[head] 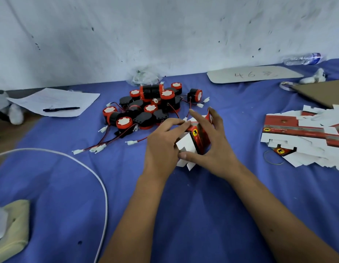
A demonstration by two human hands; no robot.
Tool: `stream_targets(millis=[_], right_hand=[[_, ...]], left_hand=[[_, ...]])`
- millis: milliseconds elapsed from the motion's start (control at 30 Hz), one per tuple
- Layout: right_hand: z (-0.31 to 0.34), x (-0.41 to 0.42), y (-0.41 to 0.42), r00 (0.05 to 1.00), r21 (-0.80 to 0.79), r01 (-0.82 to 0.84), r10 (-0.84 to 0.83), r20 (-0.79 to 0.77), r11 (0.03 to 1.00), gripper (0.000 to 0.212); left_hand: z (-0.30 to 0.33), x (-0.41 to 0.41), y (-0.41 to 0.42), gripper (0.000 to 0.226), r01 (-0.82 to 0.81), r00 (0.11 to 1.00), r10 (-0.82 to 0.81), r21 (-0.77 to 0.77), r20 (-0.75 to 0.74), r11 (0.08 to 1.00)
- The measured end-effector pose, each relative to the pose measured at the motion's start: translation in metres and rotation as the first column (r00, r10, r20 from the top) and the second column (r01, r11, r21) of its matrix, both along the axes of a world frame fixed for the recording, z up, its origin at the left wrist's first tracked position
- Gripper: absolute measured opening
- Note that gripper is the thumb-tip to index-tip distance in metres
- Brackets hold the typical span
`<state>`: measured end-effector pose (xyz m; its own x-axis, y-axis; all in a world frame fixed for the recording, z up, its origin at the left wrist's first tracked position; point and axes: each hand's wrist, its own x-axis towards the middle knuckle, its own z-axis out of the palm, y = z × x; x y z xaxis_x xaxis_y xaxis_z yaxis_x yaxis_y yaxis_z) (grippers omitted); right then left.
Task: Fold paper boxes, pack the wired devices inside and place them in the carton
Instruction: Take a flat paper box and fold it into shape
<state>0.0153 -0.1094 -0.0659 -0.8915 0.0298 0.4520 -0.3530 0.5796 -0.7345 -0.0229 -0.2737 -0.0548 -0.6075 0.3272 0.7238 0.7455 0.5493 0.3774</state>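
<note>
A small red paper box (pixel 200 138) with white flaps and a yellow emblem sits between both hands at the table's middle. My left hand (pixel 163 144) holds its left side, fingers curled over the top white flap. My right hand (pixel 212 143) grips it from the right, thumb under the white flap, index finger raised over the top. Behind the box lies a pile of black and red wired devices (pixel 146 109) with white connectors. A stack of flat unfolded boxes (pixel 305 139) lies at the right.
A blue cloth (pixel 184 205) covers the table. A sheet of paper with a black pen (pixel 61 109) lies at the left. A white cable (pixel 100 183) curves across the front left. A brown carton flap (pixel 320 93) and a water bottle (pixel 303 58) are at the far right.
</note>
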Motion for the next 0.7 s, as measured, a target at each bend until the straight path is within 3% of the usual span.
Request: stream_targets(millis=[133, 233, 300, 333, 400, 467, 533, 600, 700], right_hand=[[0.000, -0.002, 0.002, 0.999, -0.099, -0.007, 0.002, -0.051, 0.995, 0.083], [-0.001, -0.004, 0.000, 0.993, -0.141, 0.077, -0.089, -0.074, 0.987, 0.089], [-0.002, -0.005, 0.003, 0.987, -0.263, 0.139, -0.157, -0.046, 0.955, 0.088], [-0.002, -0.006, 0.006, 0.982, -0.343, 0.164, -0.187, -0.035, 0.925, 0.084], [0.000, -0.006, 0.009, 0.979, -0.490, 0.179, -0.205, 0.000, 0.853, 0.081], [0.000, -0.006, 0.009, 0.986, -0.608, 0.140, -0.168, 0.011, 0.782, 0.082], [0.001, -0.004, 0.007, 0.995, -0.684, 0.063, -0.102, -0.017, 0.727, 0.082], [0.005, -0.003, 0.003, 0.998, -0.723, 0.006, -0.044, -0.034, 0.690, 0.075], [0.010, -0.001, -0.003, 0.999, -0.773, -0.035, 0.020, -0.029, 0.634, 0.055]], left_hand=[[0.002, 0.002, 0.005, 0.056, -0.009, 0.999, 0.014, 0.104, -0.052, 0.995], [0.002, 0.004, 0.010, 0.043, -0.009, 0.987, 0.035, 0.166, -0.154, 0.986], [0.001, 0.005, 0.014, 0.040, 0.053, 0.985, -0.022, 0.178, -0.170, 0.983], [0.000, 0.006, 0.017, 0.040, 0.084, 0.991, -0.059, 0.217, -0.120, 0.972], [0.000, 0.010, 0.020, 0.045, 0.102, 0.978, -0.163, 0.379, 0.130, 0.920], [-0.001, 0.015, 0.023, 0.069, 0.073, 0.830, -0.341, 0.521, 0.441, 0.850], [-0.003, 0.018, 0.024, 0.092, 0.089, 0.628, -0.474, 0.548, 0.617, 0.832], [-0.003, 0.020, 0.026, 0.112, 0.157, 0.485, -0.569, 0.574, 0.664, 0.803], [-0.006, 0.019, 0.027, 0.135, 0.254, 0.325, -0.713, 0.669, 0.622, 0.699]])
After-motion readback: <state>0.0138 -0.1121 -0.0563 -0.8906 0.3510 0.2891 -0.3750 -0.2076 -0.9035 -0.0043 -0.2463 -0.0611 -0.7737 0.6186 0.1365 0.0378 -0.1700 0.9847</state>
